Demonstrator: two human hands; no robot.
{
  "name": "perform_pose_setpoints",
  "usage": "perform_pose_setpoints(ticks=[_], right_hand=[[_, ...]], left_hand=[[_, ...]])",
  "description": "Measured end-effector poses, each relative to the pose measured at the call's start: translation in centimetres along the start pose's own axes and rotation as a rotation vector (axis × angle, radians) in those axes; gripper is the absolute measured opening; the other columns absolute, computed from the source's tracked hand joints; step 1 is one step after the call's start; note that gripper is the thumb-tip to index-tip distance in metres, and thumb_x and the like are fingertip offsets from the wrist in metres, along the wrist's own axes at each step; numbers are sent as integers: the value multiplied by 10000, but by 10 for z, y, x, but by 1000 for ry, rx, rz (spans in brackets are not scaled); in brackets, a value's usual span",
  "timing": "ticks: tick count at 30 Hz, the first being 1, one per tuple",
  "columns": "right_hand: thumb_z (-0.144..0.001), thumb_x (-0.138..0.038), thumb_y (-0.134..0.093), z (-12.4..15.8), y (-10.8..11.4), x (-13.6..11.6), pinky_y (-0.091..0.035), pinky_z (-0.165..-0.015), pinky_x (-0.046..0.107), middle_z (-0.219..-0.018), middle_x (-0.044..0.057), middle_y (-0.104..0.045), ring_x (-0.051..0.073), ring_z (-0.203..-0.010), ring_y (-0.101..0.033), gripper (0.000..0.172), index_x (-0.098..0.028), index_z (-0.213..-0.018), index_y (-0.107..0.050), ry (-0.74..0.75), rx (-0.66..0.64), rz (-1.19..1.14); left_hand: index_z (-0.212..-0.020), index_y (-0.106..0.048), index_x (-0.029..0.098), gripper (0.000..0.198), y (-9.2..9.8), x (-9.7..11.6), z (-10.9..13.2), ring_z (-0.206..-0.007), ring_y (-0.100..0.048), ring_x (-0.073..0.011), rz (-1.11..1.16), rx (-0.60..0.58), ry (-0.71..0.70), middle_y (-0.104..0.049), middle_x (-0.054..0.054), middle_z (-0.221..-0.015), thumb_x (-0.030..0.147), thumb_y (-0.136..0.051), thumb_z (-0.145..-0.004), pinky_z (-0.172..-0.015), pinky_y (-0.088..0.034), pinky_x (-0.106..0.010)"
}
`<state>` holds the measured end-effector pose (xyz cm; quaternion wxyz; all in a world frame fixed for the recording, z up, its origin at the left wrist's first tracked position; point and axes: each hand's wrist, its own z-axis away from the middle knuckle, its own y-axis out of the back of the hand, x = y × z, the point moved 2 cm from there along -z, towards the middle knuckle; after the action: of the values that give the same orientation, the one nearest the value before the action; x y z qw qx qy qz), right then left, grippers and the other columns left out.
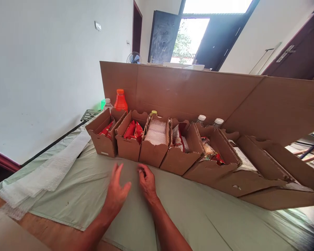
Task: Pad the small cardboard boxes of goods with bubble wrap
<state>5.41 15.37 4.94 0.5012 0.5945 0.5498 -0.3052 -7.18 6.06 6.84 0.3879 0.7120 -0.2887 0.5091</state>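
Observation:
My left hand point(117, 190) is held over the pale green cloth point(91, 193), fingers spread and nothing in it. To its right is my right hand point(148, 183), loosely curled with a gap between thumb and forefinger and no object visible in it. Both are just in front of a row of open cardboard bins. Nearest the hands are a bin point(129, 150) with red packets point(133, 130) and a bin point(153, 155) with folded bubble wrap point(156, 131). The leftmost bin point(104, 144) also holds a red packet point(106, 129).
Bubble wrap strips point(52, 170) lie along the left table side. Further right, a bin point(179, 162) holds a dark red and white packet point(178, 136), another point(211, 170) mixed packets. Behind stand an orange bottle point(120, 101), clear white-capped bottles and an upright cardboard panel point(188, 90).

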Motion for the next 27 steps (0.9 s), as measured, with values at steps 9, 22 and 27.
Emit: perform_pose_setpoints(ticks=[9, 22, 27], right_hand=[[-943, -256, -496, -42, -58, -137, -493, -766, 286, -897, 20, -754, 192, -789, -690, 505, -255, -1449, -505, 276, -292, 304], [-938, -202, -537, -63, -101, -161, -486, -719, 261, -806, 15, -794, 213, -788, -738, 275, -307, -1036, -771, 324, -378, 571], [-951, -207, -495, 2, -52, -161, -500, -698, 241, -894, -2, -803, 175, -763, -738, 321, -298, -1103, -762, 400, -513, 447]], left_hand=[[-1216, -661, 240, 340, 114, -63, 65, -1320, -522, -353, -477, 182, -250, -497, -160, -1495, 318, -542, -907, -1076, -432, -628], [-1357, -552, 250, 441, 112, -72, 71, -1354, -506, -324, -247, 298, -178, -519, -140, -1475, 306, -557, -920, -1143, -387, -584], [-1553, -286, 260, 680, 117, -68, 73, -1476, -364, -326, 45, 388, 85, -333, -137, -1616, 399, -559, -947, -1204, -318, -543]])
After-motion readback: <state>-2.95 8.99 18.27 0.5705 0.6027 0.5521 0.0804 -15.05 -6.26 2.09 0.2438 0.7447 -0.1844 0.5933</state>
